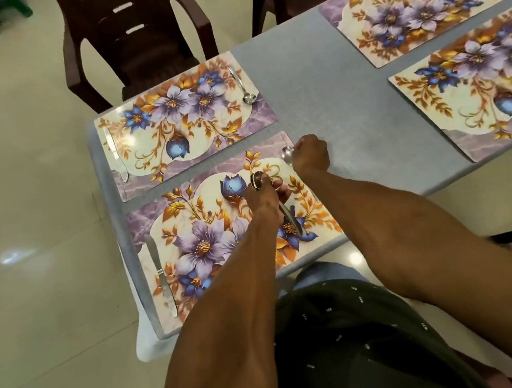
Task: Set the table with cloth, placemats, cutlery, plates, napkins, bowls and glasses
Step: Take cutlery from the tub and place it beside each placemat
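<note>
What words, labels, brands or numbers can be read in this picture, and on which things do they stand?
None can be read.
The four placemats, such as the near one, carry only a flower pattern.
The spoons, the knives and the dark chairs show no marking that can be made out.

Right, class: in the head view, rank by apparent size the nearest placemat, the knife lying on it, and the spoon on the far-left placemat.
1. Nearest placemat, clearly largest.
2. Knife on its left edge.
3. Spoon, smallest in the picture, though it lies farther from the camera, so its true size against the knife is unsure.
</note>
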